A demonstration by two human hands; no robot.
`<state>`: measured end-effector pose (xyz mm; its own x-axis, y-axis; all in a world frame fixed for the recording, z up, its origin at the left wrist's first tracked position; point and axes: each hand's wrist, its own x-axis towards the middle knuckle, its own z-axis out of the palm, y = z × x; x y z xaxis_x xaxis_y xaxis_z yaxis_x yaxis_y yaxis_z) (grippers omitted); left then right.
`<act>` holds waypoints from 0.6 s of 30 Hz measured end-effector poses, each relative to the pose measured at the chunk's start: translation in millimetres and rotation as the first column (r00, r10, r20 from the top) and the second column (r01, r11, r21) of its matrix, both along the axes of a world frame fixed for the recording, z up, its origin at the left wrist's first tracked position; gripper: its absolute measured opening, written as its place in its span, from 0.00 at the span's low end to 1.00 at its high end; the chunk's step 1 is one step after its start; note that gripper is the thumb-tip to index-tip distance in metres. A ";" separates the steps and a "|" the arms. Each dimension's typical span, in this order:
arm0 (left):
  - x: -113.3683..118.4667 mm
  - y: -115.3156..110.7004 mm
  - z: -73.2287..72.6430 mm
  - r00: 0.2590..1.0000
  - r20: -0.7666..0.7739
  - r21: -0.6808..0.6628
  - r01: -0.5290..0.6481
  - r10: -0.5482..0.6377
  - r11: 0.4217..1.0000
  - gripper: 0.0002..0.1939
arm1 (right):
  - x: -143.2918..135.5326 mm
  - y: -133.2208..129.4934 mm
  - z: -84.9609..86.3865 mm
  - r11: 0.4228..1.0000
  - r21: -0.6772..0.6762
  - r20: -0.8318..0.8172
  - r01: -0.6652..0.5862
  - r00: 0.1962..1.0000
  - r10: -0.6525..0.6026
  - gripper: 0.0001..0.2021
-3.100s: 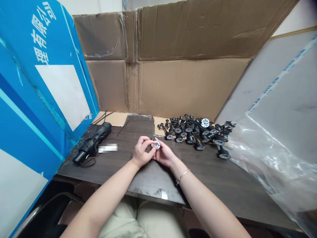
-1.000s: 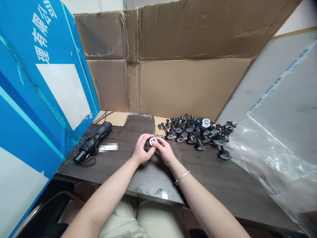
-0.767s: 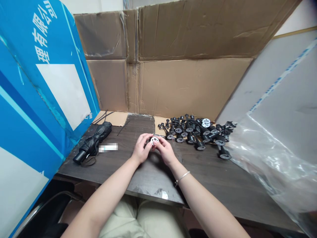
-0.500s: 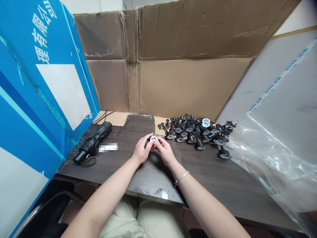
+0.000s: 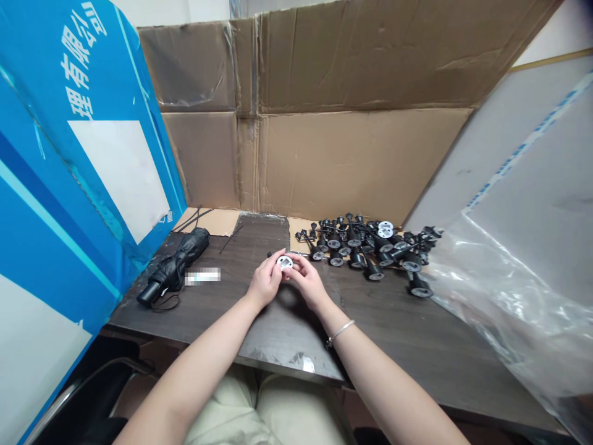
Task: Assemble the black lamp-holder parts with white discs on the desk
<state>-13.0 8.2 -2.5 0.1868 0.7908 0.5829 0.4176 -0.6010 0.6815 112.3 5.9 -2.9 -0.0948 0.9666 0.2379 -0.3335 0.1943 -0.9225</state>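
Observation:
Between my two hands, over the middle of the dark table (image 5: 296, 334), is a small round part with a white slotted face (image 5: 285, 262) turned up toward me. My left hand (image 5: 266, 281) is closed around its left side. On the other side, my right hand (image 5: 306, 281) grips it with the thumb at the lower right of the face. The part's body is mostly hidden by my fingers. To the right lies a heap of black cup-shaped parts (image 5: 356, 258) with pale round ends and thin black stems.
A folded black umbrella (image 5: 173, 266) lies at the left beside a blurred white strip (image 5: 202, 275). Cardboard (image 5: 361, 161) walls off the back, a blue panel (image 5: 41, 204) the left. Clear plastic sheeting (image 5: 519, 321) drapes over the table's right side.
The round part has turned and shifted slightly left in my hands, so its slotted face shows more. A small dark tip now shows behind my left fingers.

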 end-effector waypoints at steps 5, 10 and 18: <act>0.8 -0.4 1.5 1.000 -0.021 0.027 0.022 -0.022 0.999 0.19 | 1.3 0.9 0.1 1.000 0.010 0.001 0.018 1.000 -0.018 0.16; 0.9 -0.2 3.6 0.999 -0.033 0.066 0.031 -0.029 0.997 0.19 | 3.3 2.4 -1.4 1.000 0.018 0.019 0.017 1.000 -0.017 0.16; 2.2 -2.1 6.4 0.999 -0.006 0.058 0.040 -0.040 0.998 0.18 | 4.5 -0.1 2.6 0.999 0.032 0.005 0.021 1.000 -0.021 0.15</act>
<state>-10.7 6.2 3.9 0.2205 0.7474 0.6267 0.3955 -0.6559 0.6430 116.8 5.7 -0.3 -0.0756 0.9603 0.2684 -0.3243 0.2309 -0.9174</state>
